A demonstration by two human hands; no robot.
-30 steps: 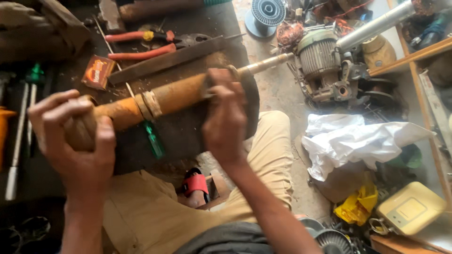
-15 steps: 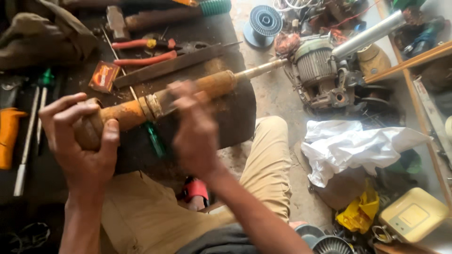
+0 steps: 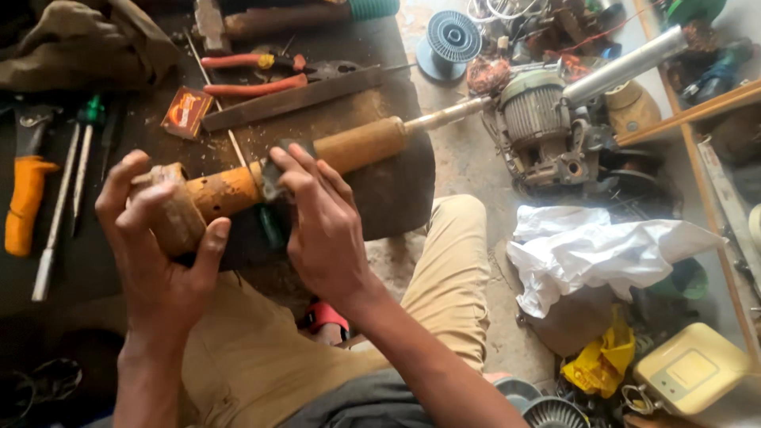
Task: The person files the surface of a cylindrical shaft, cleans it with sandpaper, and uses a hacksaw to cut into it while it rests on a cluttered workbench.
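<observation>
A long rusty orange cylinder (image 3: 365, 143) with a thin metal rod (image 3: 448, 115) at its far end lies slanted over a dark board (image 3: 396, 198). My left hand (image 3: 158, 238) is wrapped around its thick near end. Over the cylinder's middle, my right hand (image 3: 321, 230) presses a small dark pad (image 3: 273, 170) against the surface with its fingertips. My bent leg in tan trousers (image 3: 452, 269) is below.
A grey electric motor (image 3: 539, 127) sits beyond the rod. Red-handled pliers (image 3: 254, 71), a flat metal bar (image 3: 293, 99), a small orange packet (image 3: 184, 111), screwdrivers (image 3: 79, 158) and an orange-handled tool (image 3: 28, 198) lie on the board. White cloth (image 3: 602, 254) and a cream box (image 3: 690, 368) are at right.
My right hand has slid down the cylinder from near its far end toward the middle, closer to my left hand. The left hand keeps its hold.
</observation>
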